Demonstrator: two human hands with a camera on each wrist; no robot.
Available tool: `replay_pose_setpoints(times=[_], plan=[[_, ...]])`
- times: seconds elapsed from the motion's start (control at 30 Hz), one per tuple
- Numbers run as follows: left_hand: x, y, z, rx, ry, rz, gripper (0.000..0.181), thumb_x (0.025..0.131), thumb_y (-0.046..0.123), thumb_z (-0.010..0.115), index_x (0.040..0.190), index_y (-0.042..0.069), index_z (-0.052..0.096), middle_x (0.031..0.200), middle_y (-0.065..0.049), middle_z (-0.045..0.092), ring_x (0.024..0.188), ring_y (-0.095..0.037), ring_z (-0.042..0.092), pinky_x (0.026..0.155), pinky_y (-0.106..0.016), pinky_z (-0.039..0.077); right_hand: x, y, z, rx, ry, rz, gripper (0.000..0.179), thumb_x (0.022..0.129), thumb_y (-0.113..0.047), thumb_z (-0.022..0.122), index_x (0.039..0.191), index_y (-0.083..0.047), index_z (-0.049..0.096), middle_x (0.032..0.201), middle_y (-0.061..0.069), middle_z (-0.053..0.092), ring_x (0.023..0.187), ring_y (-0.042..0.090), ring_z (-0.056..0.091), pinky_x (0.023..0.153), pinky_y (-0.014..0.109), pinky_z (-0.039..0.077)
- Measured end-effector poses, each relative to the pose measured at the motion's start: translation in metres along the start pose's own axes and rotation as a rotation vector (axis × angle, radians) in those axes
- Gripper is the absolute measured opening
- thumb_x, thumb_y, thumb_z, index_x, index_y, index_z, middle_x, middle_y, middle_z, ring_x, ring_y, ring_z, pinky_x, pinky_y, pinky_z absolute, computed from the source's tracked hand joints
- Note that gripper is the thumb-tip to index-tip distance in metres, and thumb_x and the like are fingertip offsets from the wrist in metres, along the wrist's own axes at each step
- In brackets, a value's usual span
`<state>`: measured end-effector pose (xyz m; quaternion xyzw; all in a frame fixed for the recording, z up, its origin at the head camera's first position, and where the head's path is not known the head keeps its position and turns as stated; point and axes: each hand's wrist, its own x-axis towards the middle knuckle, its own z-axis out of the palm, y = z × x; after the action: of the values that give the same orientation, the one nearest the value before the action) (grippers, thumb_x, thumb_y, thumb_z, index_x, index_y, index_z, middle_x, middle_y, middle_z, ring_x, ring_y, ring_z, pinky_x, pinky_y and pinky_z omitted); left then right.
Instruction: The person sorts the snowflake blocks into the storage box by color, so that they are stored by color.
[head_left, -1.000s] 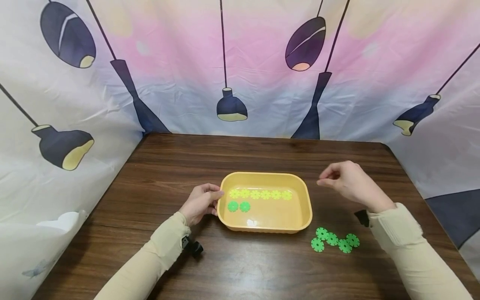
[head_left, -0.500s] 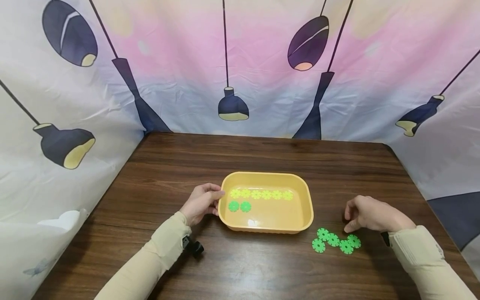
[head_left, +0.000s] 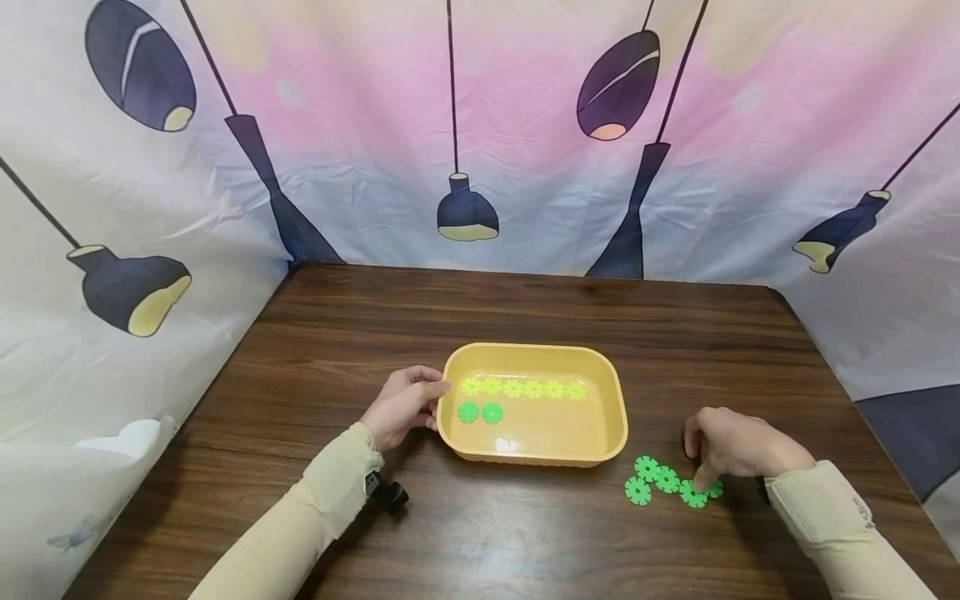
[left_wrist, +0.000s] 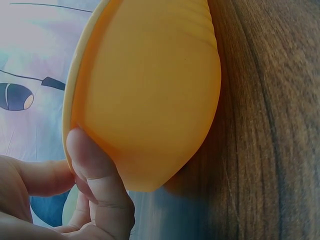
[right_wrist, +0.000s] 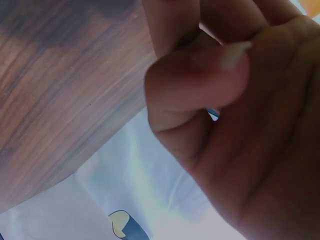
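Note:
My left hand [head_left: 401,408] grips the left end of a yellow plastic tray [head_left: 531,459]. In the left wrist view, the thumb and a finger [left_wrist: 90,155] pinch the tray's rim. Inside the tray lies a row of several yellow notched plastic discs [head_left: 533,388], with two green notched discs [head_left: 492,413] below its left part. My right hand [head_left: 742,446] is low over several loose green discs [head_left: 666,479] on the table, thumb tip at the rightmost ones and partly covering one. Its fingers are loosely bent, and the right wrist view shows nothing in them.
The tray stands mid-table on a dark wooden table [head_left: 360,333]. A patterned cloth [head_left: 360,167] hangs behind it and along the sides. A small black device [head_left: 390,493] sits under the left wrist.
My right hand has come down from beside the tray's upper right to the green discs on the table. The left hand keeps its hold on the tray, and the discs lie as before.

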<state>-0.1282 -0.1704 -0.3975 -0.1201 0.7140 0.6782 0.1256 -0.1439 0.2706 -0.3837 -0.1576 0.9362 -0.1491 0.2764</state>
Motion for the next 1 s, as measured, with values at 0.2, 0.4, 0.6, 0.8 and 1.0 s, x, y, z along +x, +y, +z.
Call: replay_pose_setpoints(times=[0.2, 0.4, 0.6, 0.8, 1.0], plan=[[0.0000, 0.0005, -0.0008, 0.003, 0.001, -0.001, 0.028, 0.094, 0.010, 0.061, 0.115, -0.005, 0.050, 0.077, -0.008, 0.054, 0.058, -0.015, 0.051, 0.048, -0.026, 0.050, 0.0014, 0.0013, 0.0023, 0.007, 0.013, 0.009, 0.040, 0.061, -0.025, 0.092, 0.079, -0.011, 0.058, 0.065, 0.002, 0.053, 0.054, 0.014, 0.043, 0.050, 0.031, 0.036], [0.0002, 0.0000, -0.0003, 0.007, 0.004, -0.002, 0.028, 0.094, 0.011, 0.061, 0.115, -0.005, 0.050, 0.077, -0.008, 0.054, 0.058, -0.015, 0.051, 0.048, -0.025, 0.050, 0.0013, 0.0030, 0.0026, 0.000, 0.022, -0.006, 0.037, 0.063, -0.024, 0.090, 0.078, -0.011, 0.059, 0.066, 0.002, 0.053, 0.056, 0.015, 0.044, 0.050, 0.031, 0.037], [0.0000, 0.0002, -0.0001, 0.005, 0.003, 0.001, 0.029, 0.094, 0.011, 0.061, 0.115, -0.005, 0.050, 0.077, -0.009, 0.054, 0.058, -0.015, 0.051, 0.048, -0.026, 0.050, 0.0017, 0.0058, 0.0036, 0.034, 0.010, -0.032, 0.033, 0.065, -0.022, 0.089, 0.075, -0.011, 0.059, 0.063, 0.001, 0.051, 0.054, 0.013, 0.039, 0.049, 0.029, 0.035], [-0.0003, 0.0014, 0.0000, 0.007, 0.002, -0.001, 0.029, 0.093, 0.011, 0.061, 0.115, -0.005, 0.050, 0.076, -0.009, 0.054, 0.058, -0.016, 0.051, 0.048, -0.026, 0.050, 0.0007, 0.0083, 0.0036, 0.053, -0.008, -0.051, 0.030, 0.066, -0.024, 0.088, 0.071, -0.013, 0.061, 0.059, -0.002, 0.049, 0.053, 0.011, 0.037, 0.049, 0.027, 0.034], [-0.0001, 0.0011, -0.0001, 0.011, 0.000, -0.004, 0.029, 0.093, 0.011, 0.061, 0.116, -0.005, 0.051, 0.077, -0.009, 0.054, 0.058, -0.016, 0.051, 0.048, -0.026, 0.050, 0.0004, 0.0085, 0.0043, 0.038, -0.003, -0.073, 0.027, 0.068, -0.024, 0.087, 0.067, -0.014, 0.061, 0.057, -0.005, 0.048, 0.051, 0.010, 0.035, 0.048, 0.026, 0.032]])
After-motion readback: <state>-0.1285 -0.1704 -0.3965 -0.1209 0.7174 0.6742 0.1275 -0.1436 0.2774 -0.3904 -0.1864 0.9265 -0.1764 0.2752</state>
